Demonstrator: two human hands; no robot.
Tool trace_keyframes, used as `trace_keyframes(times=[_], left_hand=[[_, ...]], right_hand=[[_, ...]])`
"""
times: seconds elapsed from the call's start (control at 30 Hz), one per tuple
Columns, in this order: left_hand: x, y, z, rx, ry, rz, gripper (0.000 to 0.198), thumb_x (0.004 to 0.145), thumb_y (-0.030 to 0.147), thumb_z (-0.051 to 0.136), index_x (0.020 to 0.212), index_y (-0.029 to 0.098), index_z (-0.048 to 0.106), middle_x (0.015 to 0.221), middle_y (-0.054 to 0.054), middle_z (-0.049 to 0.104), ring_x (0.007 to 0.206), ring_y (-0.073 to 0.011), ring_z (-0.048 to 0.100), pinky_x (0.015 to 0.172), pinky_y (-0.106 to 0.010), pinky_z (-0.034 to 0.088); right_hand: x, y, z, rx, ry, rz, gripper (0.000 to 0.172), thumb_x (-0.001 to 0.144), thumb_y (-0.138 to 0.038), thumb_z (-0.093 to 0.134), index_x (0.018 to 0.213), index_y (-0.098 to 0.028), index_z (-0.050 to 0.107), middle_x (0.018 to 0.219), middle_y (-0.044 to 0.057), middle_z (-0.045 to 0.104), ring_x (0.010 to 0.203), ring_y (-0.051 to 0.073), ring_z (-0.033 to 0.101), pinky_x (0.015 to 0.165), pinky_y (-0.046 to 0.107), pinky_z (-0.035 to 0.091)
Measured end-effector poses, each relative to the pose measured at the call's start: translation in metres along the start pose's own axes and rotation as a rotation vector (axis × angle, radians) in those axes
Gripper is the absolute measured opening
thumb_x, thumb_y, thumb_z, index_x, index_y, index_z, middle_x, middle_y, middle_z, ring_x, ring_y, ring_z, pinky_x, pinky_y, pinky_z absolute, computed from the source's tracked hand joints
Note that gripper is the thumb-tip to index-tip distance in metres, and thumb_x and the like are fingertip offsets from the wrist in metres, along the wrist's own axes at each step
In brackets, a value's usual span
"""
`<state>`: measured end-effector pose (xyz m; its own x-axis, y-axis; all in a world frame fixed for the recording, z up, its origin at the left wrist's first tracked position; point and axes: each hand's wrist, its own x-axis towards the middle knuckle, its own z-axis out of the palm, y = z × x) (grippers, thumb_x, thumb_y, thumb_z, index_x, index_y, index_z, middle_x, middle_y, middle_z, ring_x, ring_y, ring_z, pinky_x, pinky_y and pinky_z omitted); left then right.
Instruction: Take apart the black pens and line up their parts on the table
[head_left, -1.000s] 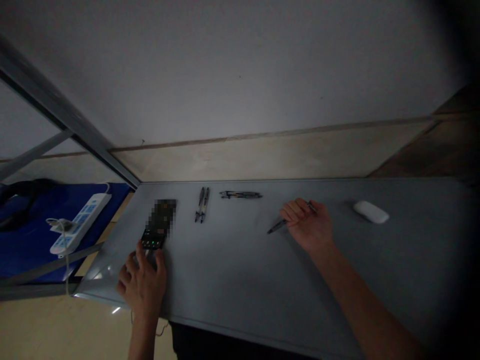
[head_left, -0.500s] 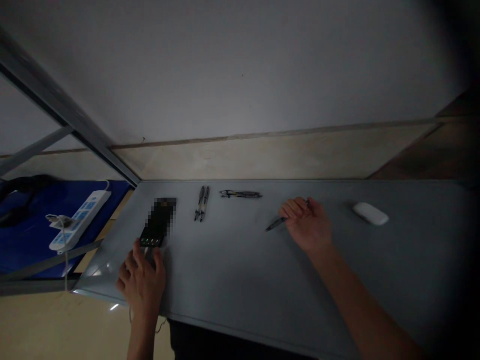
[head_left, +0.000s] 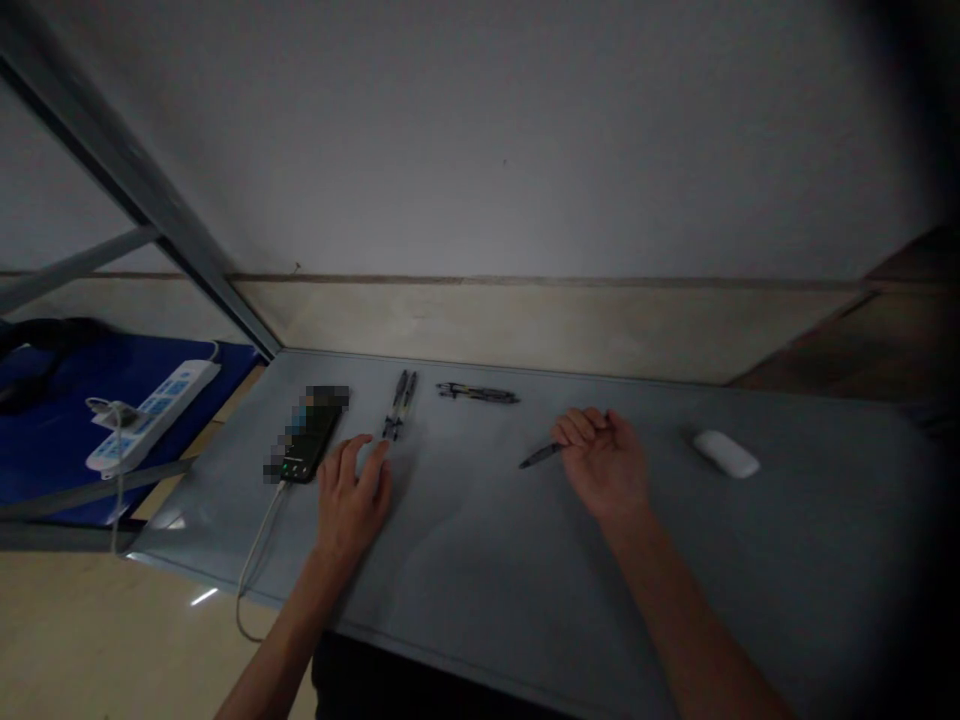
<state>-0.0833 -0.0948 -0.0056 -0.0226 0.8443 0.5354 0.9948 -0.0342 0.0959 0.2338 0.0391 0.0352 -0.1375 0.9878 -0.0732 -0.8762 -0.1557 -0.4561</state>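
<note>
My right hand (head_left: 604, 458) lies palm up with its fingers curled around a dark pen (head_left: 540, 456), whose one end sticks out to the left. My left hand (head_left: 354, 490) hovers low over the grey table, fingers apart and holding nothing. It is between a phone (head_left: 311, 436), partly blurred out, and two pens (head_left: 400, 404) lying side by side, with its fingertips just short of the pens' near ends. Farther right, a small bunch of pens (head_left: 478, 393) lies crosswise near the table's back edge.
A white rounded object like a computer mouse (head_left: 726, 453) sits right of my right hand. From the phone, a white cable (head_left: 253, 560) hangs over the table's front edge. At left, a power strip (head_left: 154, 418) rests on a blue surface (head_left: 45, 470) beyond a metal frame (head_left: 202, 280).
My left hand has moved right, from the phone's lower end toward the two side-by-side pens. The right hand still grips its pen. The whole view has tilted slightly.
</note>
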Motion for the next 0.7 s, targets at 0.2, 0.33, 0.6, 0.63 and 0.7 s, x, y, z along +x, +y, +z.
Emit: trace_keyframes(times=[0.2,0.33,0.6,0.63,0.7], left_hand=[[0.053,0.028,0.021,-0.149,-0.003,0.261,0.026,0.112,0.022,0.058,0.129,0.017,0.077,0.131,-0.017,0.075,0.124,-0.0329,0.063,0.106,-0.049,0.054],[0.089,0.068,0.038,-0.264,-0.143,0.413,0.031,0.117,0.025,0.05,0.121,0.016,0.079,0.117,-0.015,0.078,0.115,-0.0284,0.065,0.101,-0.046,0.054],[0.087,0.111,0.059,-0.283,-0.302,0.434,0.041,0.12,0.027,0.042,0.114,0.018,0.082,0.099,-0.013,0.079,0.098,-0.0235,0.072,0.088,-0.04,0.058],[0.084,0.11,0.06,-0.283,-0.308,0.434,0.042,0.12,0.027,0.042,0.111,0.02,0.082,0.098,-0.012,0.08,0.097,-0.0232,0.072,0.086,-0.04,0.058],[0.082,0.105,0.06,-0.291,-0.314,0.43,0.041,0.119,0.027,0.044,0.106,0.021,0.083,0.095,-0.012,0.079,0.096,-0.0236,0.073,0.086,-0.04,0.06]], right_hand=[[0.003,0.001,-0.003,0.008,-0.004,-0.018,0.032,0.09,-0.038,0.047,0.064,-0.022,0.039,0.055,-0.006,0.029,0.048,0.01,0.031,0.047,0.026,0.034],[0.005,0.003,-0.006,0.049,0.006,-0.008,0.033,0.092,-0.044,0.046,0.068,-0.022,0.041,0.055,-0.007,0.03,0.047,0.009,0.031,0.046,0.024,0.034],[-0.001,0.001,-0.014,-0.019,-0.029,0.126,0.038,0.089,-0.053,0.044,0.067,-0.023,0.041,0.05,-0.008,0.02,0.039,0.007,0.018,0.035,0.022,0.014],[-0.001,0.0,-0.015,-0.028,-0.032,0.143,0.037,0.088,-0.053,0.045,0.067,-0.023,0.041,0.049,-0.008,0.019,0.039,0.007,0.017,0.035,0.022,0.012],[-0.002,-0.002,-0.016,-0.025,-0.046,0.166,0.036,0.086,-0.05,0.048,0.064,-0.023,0.038,0.05,-0.008,0.019,0.04,0.007,0.016,0.035,0.023,0.012]])
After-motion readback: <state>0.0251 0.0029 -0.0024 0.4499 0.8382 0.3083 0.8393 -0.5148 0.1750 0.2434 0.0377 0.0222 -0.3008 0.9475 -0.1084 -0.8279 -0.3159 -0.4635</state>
